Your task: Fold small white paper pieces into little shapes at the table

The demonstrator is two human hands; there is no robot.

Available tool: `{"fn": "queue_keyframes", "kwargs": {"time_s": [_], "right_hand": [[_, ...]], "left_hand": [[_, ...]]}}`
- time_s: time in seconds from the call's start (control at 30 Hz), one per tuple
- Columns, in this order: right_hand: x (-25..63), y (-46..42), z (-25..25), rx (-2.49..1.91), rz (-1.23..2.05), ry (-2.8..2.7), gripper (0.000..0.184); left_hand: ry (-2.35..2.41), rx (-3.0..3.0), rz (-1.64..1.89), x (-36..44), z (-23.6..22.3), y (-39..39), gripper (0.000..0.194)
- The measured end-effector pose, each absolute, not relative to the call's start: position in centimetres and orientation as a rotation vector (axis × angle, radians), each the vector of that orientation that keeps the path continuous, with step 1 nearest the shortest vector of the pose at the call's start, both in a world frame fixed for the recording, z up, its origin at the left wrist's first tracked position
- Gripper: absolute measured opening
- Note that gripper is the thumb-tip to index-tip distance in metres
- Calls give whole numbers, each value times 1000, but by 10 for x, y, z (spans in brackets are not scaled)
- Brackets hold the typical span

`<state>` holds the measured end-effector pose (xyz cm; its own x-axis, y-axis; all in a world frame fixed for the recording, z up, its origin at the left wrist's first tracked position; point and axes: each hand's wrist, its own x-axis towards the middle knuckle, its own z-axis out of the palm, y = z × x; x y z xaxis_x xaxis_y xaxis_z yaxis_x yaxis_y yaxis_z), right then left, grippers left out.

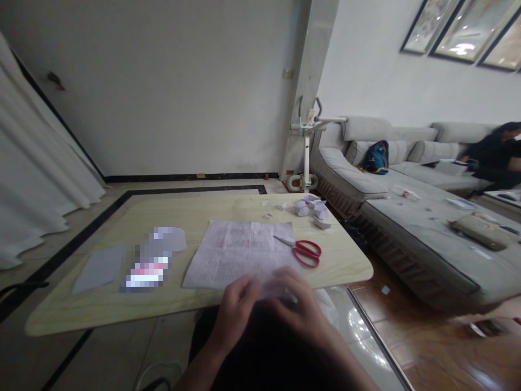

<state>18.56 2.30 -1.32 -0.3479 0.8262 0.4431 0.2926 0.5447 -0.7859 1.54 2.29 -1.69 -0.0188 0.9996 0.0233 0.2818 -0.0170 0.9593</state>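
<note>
My left hand (237, 305) is at the table's near edge, its fingers curled together at the lower edge of a large printed paper sheet (244, 247). Whatever those fingers hold, if anything, is too small or blurred to make out. Beside it, my right hand (300, 304) is smeared by motion, with the fingers bent toward the left hand. A pale blur lies between the two hands. Red-handled scissors (308, 253) rest on the sheet's right side, with their blades pointing left and slightly apart.
Crumpled paper pieces (311, 206) and small scraps (280, 206) lie at the table's (134, 217) far right. A cut paper piece (100, 267) and a pixelated item (148, 266) are at left. A grey sofa (407, 222) stands right, with a person (499, 155) seated there.
</note>
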Motion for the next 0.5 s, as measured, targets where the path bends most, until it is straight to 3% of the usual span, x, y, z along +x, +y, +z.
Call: {"fn": "queue_keyframes", "kwargs": {"time_s": [0.13,0.5], "right_hand": [[186,24,-17,-926,706,-1896,12],[186,25,-22,-914,628,-1965,16]], "left_hand": [[1416,1450,1073,16,-14,23,29],[1304,1431,1070,13,-17,24,25]]}}
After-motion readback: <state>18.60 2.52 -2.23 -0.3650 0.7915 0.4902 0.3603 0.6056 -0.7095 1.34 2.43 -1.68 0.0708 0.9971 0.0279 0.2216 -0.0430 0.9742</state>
